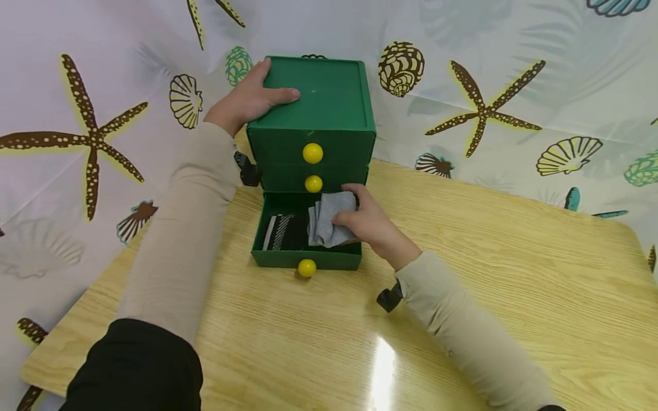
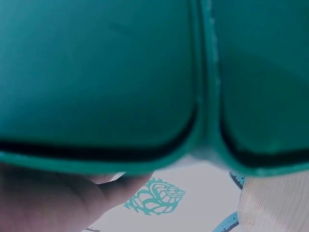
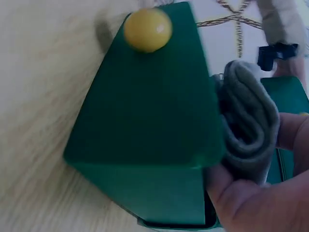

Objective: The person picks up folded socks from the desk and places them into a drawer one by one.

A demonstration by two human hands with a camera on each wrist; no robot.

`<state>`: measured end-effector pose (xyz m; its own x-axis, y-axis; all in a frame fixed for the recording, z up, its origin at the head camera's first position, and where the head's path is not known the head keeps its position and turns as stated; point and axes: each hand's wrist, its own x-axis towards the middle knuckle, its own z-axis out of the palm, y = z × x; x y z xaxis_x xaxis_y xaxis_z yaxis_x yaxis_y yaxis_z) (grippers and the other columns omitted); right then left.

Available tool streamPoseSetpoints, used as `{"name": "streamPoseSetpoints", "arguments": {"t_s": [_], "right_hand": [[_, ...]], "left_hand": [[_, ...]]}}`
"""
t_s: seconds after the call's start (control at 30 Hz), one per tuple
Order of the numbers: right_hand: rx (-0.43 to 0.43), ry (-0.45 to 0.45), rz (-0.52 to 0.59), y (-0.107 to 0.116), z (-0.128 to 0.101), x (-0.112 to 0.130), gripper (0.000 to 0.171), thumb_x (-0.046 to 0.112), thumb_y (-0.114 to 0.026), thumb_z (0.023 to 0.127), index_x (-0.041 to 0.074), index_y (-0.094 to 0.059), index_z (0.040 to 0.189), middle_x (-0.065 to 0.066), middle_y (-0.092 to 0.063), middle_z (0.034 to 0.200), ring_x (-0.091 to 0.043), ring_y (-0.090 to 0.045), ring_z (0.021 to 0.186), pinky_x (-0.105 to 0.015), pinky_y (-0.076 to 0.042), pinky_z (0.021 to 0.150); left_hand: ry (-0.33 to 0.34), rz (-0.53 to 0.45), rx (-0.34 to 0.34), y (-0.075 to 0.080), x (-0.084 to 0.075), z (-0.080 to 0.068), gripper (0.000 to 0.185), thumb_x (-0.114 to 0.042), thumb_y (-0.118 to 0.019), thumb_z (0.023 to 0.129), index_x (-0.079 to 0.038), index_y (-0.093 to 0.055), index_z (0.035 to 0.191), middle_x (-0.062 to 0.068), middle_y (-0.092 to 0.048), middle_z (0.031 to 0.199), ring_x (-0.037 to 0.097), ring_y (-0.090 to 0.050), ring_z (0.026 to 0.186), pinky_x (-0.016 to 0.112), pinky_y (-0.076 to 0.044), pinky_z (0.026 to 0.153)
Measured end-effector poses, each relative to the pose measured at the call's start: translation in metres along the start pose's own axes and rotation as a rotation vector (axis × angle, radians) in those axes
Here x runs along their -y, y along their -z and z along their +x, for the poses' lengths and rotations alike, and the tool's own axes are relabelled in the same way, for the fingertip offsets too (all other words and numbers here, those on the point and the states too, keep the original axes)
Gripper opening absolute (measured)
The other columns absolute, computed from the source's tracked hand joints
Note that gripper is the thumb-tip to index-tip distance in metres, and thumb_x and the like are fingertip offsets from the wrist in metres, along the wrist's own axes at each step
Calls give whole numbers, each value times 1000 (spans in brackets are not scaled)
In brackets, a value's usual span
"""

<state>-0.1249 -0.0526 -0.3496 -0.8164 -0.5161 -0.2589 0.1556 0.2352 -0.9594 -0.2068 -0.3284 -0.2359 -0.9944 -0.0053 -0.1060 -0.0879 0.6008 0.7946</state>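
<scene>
A small green chest of drawers (image 1: pixel 315 108) with yellow ball knobs stands on a wooden table (image 1: pixel 514 257). Its bottom drawer (image 1: pixel 305 258) is pulled out and holds a dark striped sock (image 1: pixel 281 231). My right hand (image 1: pixel 366 221) grips a folded grey sock (image 1: pixel 327 220) in the right half of that drawer; the right wrist view shows the grey sock (image 3: pixel 248 125) pinched against the green drawer wall (image 3: pixel 145 116). My left hand (image 1: pixel 249 98) rests on the chest's top left edge, thumb lying across the lid. In the left wrist view only the green chest (image 2: pixel 101 72) fills the frame.
A seashell and starfish patterned cloth (image 1: pixel 514 85) hangs close behind the chest. The two upper drawers are closed, each with a yellow knob (image 1: pixel 312 153). The table stretches out to the right and toward me, with a bright glare spot (image 1: pixel 382 365).
</scene>
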Motion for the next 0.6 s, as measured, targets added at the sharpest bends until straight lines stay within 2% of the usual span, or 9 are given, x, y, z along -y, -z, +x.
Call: {"name": "streamPoseSetpoints", "arguments": {"t_s": [0.07, 0.17, 0.23, 0.33, 0.4, 0.53, 0.6], "right_hand": [[-30, 24, -92, -4, 3, 0, 53, 1, -60, 93, 4, -41, 142, -18, -44, 135, -29, -49, 107, -36, -46, 88], [-61, 33, -170, -9, 4, 1, 38, 0, -60, 92, 1, -47, 129, -15, -50, 120, -26, -48, 100, -35, -44, 82], [-76, 32, -235, -12, 5, 2, 33, 2, -60, 92, 1, -48, 123, -12, -51, 107, -24, -49, 88, -33, -43, 73], [-81, 72, -424, -15, 5, 2, 29, 5, -60, 94, 2, -51, 121, -9, -50, 91, -21, -47, 73, -31, -41, 63], [-86, 128, -579, -18, 5, 1, 28, 6, -60, 95, 0, -55, 122, -10, -55, 92, -21, -48, 72, -32, -44, 63], [-123, 260, -850, -22, 3, 0, 29, 5, -61, 97, -3, -62, 125, -16, -61, 115, -26, -56, 92, -36, -52, 81], [-142, 314, -978, -24, 0, -1, 27, 5, -62, 98, -3, -63, 124, -18, -62, 117, -29, -57, 97, -38, -52, 86]], "left_hand": [[4, 1, -1, -1, 0, 0, 98, -51, -57, 99, -26, 15, 161, -4, 16, 168, 21, 6, 153, 41, -8, 122], [7, 3, -2, -1, -1, 1, 98, -51, -57, 99, -26, 15, 161, -4, 16, 168, 21, 5, 153, 41, -8, 122], [10, 9, -3, -1, -1, 0, 98, -52, -57, 99, -26, 15, 161, -4, 17, 168, 21, 6, 153, 41, -8, 122], [17, 24, -4, 0, -1, 1, 98, -53, -56, 99, -26, 15, 161, -4, 17, 167, 20, 9, 153, 41, -6, 122], [21, 33, -3, 0, -1, 1, 98, -53, -55, 99, -26, 15, 161, -3, 18, 167, 19, 11, 153, 41, -4, 122], [19, 37, 0, 0, -2, 0, 97, -53, -55, 99, -26, 15, 161, -3, 18, 167, 19, 12, 152, 41, -4, 122], [18, 34, 1, 0, -3, -1, 97, -52, -55, 99, -26, 15, 161, -3, 18, 167, 19, 12, 152, 40, -4, 122]]}}
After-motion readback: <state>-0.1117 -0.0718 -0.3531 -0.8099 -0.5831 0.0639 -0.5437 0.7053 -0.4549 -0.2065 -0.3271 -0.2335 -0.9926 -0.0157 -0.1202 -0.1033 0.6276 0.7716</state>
